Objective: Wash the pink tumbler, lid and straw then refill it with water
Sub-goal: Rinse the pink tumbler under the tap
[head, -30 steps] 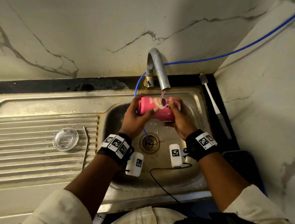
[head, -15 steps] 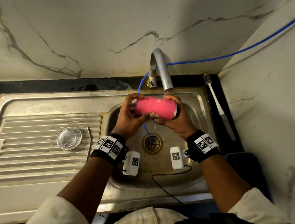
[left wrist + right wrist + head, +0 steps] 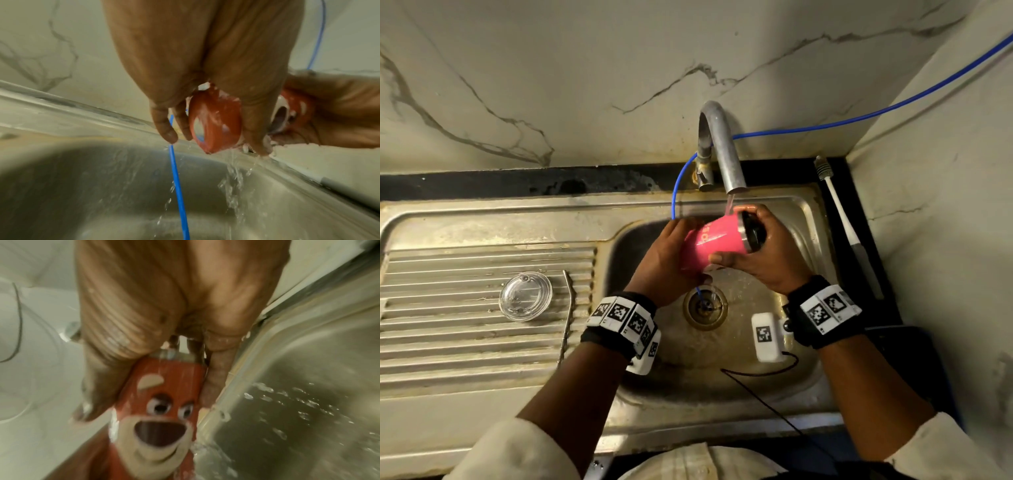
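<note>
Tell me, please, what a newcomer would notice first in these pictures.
The pink metal tumbler, held on its side by the left hand and right hand under the running steel tap, above the sink. The clear round lid lies apart on the ribbed drainboard.

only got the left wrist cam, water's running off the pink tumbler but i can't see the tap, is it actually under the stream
observer: Yes. In the head view the stream from the tap lands on the pink tumbler near its steel rim, beside the right hand.
operator: where are the other two parts
observer: The clear lid lies on the ribbed drainboard, left of the basin. No hand is on it.
operator: and the second one
observer: A thin bent metal rod, apparently the straw, lies just right of the lid.
</note>
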Motion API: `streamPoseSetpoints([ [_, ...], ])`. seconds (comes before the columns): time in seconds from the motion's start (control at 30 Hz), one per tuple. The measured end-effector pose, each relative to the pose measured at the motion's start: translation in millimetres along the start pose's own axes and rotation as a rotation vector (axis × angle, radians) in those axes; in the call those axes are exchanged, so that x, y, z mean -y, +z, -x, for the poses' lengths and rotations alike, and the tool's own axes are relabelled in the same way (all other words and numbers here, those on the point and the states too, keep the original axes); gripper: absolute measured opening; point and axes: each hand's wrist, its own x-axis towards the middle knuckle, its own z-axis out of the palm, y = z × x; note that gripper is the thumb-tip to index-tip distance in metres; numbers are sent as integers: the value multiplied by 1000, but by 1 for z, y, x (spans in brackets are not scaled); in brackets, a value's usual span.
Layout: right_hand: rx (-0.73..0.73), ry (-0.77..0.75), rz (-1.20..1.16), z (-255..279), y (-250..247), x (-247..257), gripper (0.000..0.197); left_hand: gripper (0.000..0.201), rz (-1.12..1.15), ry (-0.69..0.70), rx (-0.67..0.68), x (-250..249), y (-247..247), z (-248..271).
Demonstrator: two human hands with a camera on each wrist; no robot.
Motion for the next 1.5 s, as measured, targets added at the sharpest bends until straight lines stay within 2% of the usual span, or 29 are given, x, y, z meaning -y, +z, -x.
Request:
streamPoseSetpoints([
  [0.1, -150, -95, 40, 4, 22, 18, 106, 99, 42, -91, -54, 0, 14, 0],
  [0.2, -224, -72, -68, 8, 46, 19, 93, 103, 186, -198, -93, 3, 25, 3],
  [0.3, -172, 11, -168, 12, 54, 9, 83, 100, 275, -200, -25, 4, 28, 8],
  [0.37, -125, 25, -168, 12, 52, 5, 86, 101, 394, -207, 12, 1, 30, 10],
  [0.47, -35, 55, -234, 6, 42, 0, 97, 111, 549, -295, 37, -2, 32, 11],
  [0.53, 43, 105, -292, 2, 31, 0, 104, 116, 577, -331, 121, 4, 31, 10],
  [0.63, 58, 139, -271, -1, 18, 1, 95, 117, 566, -374, 254, 6, 26, 8],
  [0.7, -27, 152, -240, 1, 19, 1, 84, 111, 576, -412, 212, 0, 28, 7],
  [0.8, -153, 173, -182, 7, 27, 2, 79, 96, 485, -406, 55, -12, 39, 6],
  [0.87, -157, 182, -173, 9, 29, 3, 80, 94, 491, -410, 27, -12, 39, 5],
  [0.97, -56, 151, -180, 10, 23, 3, 86, 98, 664, -461, 170, -8, 29, 7],
  [1.03, 0, 148, -221, 12, 17, 1, 89, 80, 733, -444, 325, -4, 25, 7],
  [1.1, -2, 153, -225, 12, 14, 1, 84, 70, 758, -455, 390, -3, 27, 9],
  [1.2, -109, 157, -183, 10, 20, 1, 82, 89, 632, -474, 257, -13, 34, 10],
  [1.3, -237, 185, -171, 9, 26, 6, 86, 95, 511, -425, 110, -19, 39, 9],
  [1.4, -170, 149, -187, 8, 22, 4, 94, 97, 684, -458, 73, -18, 39, 8],
  [1.5, -94, 158, -176, 7, 14, 0, 99, 100, 910, -474, 145, -9, 34, 8],
])
